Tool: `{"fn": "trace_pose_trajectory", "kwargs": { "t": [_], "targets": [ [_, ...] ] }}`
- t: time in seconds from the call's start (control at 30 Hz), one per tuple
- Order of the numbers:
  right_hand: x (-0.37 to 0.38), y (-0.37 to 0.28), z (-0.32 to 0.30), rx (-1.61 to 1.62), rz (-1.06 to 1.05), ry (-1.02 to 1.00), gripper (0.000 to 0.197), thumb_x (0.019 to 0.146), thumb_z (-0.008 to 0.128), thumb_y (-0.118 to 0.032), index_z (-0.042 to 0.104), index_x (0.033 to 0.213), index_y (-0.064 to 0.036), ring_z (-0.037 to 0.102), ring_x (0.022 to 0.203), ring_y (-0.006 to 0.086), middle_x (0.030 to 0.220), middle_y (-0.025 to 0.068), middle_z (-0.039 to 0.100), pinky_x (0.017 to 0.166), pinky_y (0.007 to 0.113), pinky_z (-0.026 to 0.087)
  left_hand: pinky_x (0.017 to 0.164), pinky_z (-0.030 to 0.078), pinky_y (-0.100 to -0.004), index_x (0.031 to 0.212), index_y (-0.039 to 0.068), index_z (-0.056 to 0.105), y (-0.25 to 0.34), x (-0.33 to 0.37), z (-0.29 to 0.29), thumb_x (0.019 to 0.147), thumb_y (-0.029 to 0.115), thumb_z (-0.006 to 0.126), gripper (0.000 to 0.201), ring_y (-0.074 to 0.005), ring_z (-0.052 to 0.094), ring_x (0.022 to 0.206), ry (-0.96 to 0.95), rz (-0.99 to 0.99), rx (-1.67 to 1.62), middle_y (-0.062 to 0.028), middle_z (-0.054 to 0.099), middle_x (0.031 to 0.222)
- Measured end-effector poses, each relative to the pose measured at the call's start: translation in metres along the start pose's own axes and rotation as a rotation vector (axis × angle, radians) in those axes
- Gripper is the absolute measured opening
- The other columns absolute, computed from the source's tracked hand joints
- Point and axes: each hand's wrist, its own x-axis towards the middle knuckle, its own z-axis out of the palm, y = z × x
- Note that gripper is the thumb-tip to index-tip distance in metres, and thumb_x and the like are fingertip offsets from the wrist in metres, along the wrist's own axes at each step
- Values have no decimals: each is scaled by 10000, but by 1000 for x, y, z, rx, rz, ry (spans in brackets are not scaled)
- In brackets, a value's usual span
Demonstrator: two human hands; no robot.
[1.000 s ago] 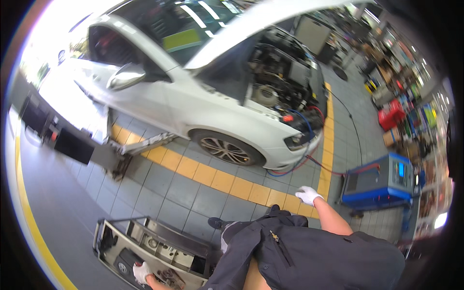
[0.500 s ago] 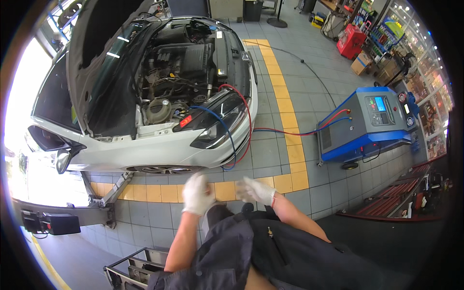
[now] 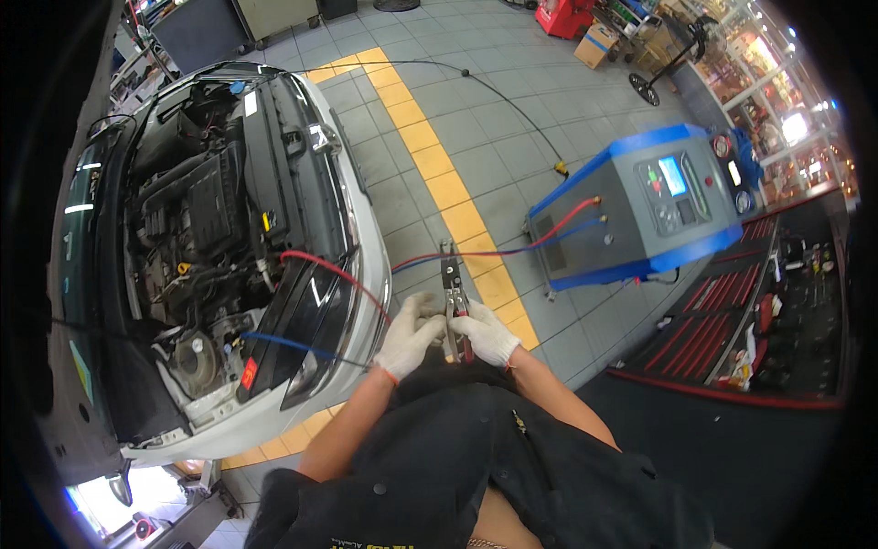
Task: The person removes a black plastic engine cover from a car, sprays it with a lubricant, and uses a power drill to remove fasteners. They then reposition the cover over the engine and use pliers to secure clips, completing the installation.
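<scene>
A pair of metal pliers (image 3: 450,274) with red on the handles is upright in front of my body, jaws pointing away. My right hand (image 3: 485,334), in a white glove, is closed round the handle end. My left hand (image 3: 410,337), gloved too, is just left of the pliers. Its fingers are loosely bent and apart, their tips close to the tool; whether they touch it I cannot tell. To the left is a white car with its engine bay (image 3: 201,201) exposed. A red hose (image 3: 334,267) and a blue hose (image 3: 293,344) run out of it.
A grey and blue service machine (image 3: 631,210) with a lit screen stands right, joined to the hoses. A black cable (image 3: 503,96) crosses the tiled floor. Right of me is a red and black tool cabinet (image 3: 732,284). Farther back are a cardboard box (image 3: 596,46) and a wheeled stand (image 3: 645,89).
My view has turned right, so the car now lies farther left. My hands have come closer together, and the pliers are now plainly visible in my right hand.
</scene>
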Motion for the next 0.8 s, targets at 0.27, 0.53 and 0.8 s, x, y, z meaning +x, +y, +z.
{"fn": "trace_pose_trajectory", "kwargs": {
  "t": [0.27,0.53,0.8],
  "targets": [
    [150,-80,-58,-308,-144,84,409,1058,678,-155,600,1414,28,700,1046,185,1185,117,747,944,341,567,973,564,-520,1310,-40,589,77,186,-26,1027,203,607,374,-450,744,1076,62,-5,473,-296,753,1118],
    [365,-171,-77,-963,-353,-297,619,1039,629,-163,480,1623,-19,738,1149,499,1249,346,734,1036,509,575,1017,566,-578,1268,-117,551,104,310,-112,947,271,654,514,-556,720,1146,551,-312,498,-407,735,1137],
    [550,-354,-48,-979,-364,-1023,543,1029,664,-133,599,1553,-6,722,1289,400,1431,279,709,1095,428,561,699,623,-372,1365,-21,534,177,360,-141,1021,63,569,356,-189,689,756,992,-174,-127,-94,646,915]
  ]
}}
